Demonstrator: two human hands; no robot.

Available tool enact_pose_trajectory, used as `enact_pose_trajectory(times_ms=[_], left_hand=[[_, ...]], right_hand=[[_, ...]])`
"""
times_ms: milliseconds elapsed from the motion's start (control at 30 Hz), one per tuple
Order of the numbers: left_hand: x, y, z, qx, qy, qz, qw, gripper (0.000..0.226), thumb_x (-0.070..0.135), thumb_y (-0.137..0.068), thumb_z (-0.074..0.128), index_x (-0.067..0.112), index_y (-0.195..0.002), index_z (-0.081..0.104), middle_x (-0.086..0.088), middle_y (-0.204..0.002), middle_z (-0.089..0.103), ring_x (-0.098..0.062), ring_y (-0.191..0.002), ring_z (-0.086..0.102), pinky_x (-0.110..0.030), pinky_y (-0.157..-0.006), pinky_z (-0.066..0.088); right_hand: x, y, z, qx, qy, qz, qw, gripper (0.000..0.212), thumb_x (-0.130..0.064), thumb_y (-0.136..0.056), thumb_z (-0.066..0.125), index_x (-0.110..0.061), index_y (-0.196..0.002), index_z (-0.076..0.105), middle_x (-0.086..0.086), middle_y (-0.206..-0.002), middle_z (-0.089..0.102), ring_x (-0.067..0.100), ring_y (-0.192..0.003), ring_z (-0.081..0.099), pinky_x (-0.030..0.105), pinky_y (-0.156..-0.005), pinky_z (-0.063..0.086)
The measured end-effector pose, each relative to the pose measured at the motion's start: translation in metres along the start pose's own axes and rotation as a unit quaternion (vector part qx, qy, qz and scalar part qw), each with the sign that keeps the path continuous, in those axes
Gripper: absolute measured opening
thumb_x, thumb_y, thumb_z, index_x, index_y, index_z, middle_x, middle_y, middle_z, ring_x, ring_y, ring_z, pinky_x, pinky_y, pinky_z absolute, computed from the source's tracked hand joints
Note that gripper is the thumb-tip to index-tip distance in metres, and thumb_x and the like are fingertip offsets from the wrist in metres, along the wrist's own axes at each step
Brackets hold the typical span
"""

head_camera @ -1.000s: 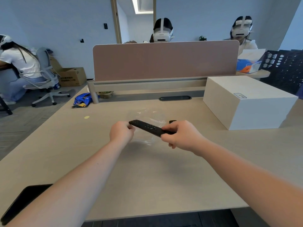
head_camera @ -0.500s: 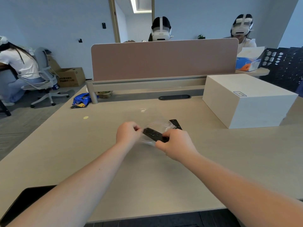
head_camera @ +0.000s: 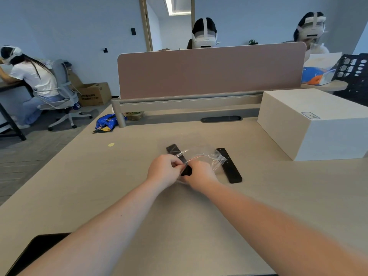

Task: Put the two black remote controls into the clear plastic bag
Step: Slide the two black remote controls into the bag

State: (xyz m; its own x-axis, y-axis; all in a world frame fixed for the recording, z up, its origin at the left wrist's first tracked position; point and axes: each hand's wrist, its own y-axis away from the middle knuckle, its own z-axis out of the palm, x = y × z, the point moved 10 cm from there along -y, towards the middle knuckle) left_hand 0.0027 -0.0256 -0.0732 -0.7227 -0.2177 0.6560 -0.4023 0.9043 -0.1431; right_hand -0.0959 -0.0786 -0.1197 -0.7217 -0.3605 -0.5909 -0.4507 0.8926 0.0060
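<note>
My left hand [head_camera: 163, 172] pinches the edge of the crumpled clear plastic bag [head_camera: 209, 157] at the middle of the desk. My right hand [head_camera: 200, 174] touches it and grips the near end of one black remote control [head_camera: 176, 153]. This remote points away and to the left, with bag film lying over its middle. Whether its far end is inside the bag I cannot tell. The second black remote control [head_camera: 229, 166] lies flat on the desk just right of the bag, untouched by either hand.
A large white box [head_camera: 310, 124] stands at the right. A pink divider panel [head_camera: 209, 72] closes the far edge, with people seated beyond it. A dark flat object [head_camera: 39, 248] lies at the near left corner, and a blue snack bag [head_camera: 107, 122] at the far left.
My hands have come together. The held remote has swung from lying crosswise to pointing away under the bag film. The second remote now shows fully at the right.
</note>
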Motion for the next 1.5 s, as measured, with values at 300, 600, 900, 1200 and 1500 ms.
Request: enact_pose_trajectory(times_ms=[300,600,900,1200,1500], left_hand=[[-0.007,-0.003,0.005,-0.007,0.009,0.02,1.0,0.01,0.022,-0.079,0.068,0.019,-0.073,0.075,0.01,-0.058,0.059,-0.017,-0.067,0.053,-0.026,-0.065,0.041],[-0.014,-0.007,0.005,-0.005,0.008,0.012,1.0,0.01,0.022,-0.08,0.067,0.019,-0.074,0.075,0.018,-0.051,0.053,-0.017,-0.063,0.052,-0.023,-0.064,0.038],[-0.012,-0.004,0.006,-0.003,-0.009,0.001,1.0,0.011,0.025,-0.08,0.067,0.021,-0.073,0.074,0.006,-0.059,0.059,-0.02,-0.068,0.055,-0.031,-0.069,0.049],[-0.008,0.002,0.009,0.004,-0.025,-0.006,1.0,0.015,0.029,-0.08,0.064,0.03,-0.066,0.067,0.015,-0.058,0.059,-0.017,-0.067,0.057,-0.026,-0.063,0.045],[0.001,0.01,0.006,0.019,-0.037,0.01,0.999,0.014,0.016,-0.084,0.059,0.018,-0.084,0.073,-0.001,-0.083,0.069,-0.019,-0.076,0.054,-0.025,-0.069,0.043]], right_hand=[[0.0,-0.018,-0.002,0.034,0.076,-0.011,0.996,0.025,-0.017,-0.09,0.057,-0.017,-0.113,0.066,0.009,-0.113,0.068,0.029,-0.103,0.064,0.033,-0.081,0.052],[-0.003,-0.017,-0.004,0.043,0.067,-0.027,0.996,0.023,-0.032,-0.09,0.058,-0.021,-0.105,0.071,0.007,-0.106,0.07,0.027,-0.098,0.065,0.027,-0.069,0.044],[0.004,0.018,-0.052,0.171,0.045,-0.097,0.979,0.021,-0.019,-0.09,0.049,-0.013,-0.091,0.069,0.007,-0.09,0.072,0.029,-0.086,0.064,0.035,-0.068,0.054],[0.104,0.043,-0.081,0.103,0.163,0.152,0.969,0.043,-0.047,-0.089,0.05,-0.018,-0.119,0.047,0.008,-0.12,0.056,0.03,-0.117,0.047,0.038,-0.087,0.045],[0.092,0.047,-0.089,0.091,0.109,0.148,0.979,0.02,-0.019,-0.087,0.052,-0.009,-0.103,0.059,0.008,-0.09,0.062,0.027,-0.079,0.054,0.028,-0.063,0.042]])
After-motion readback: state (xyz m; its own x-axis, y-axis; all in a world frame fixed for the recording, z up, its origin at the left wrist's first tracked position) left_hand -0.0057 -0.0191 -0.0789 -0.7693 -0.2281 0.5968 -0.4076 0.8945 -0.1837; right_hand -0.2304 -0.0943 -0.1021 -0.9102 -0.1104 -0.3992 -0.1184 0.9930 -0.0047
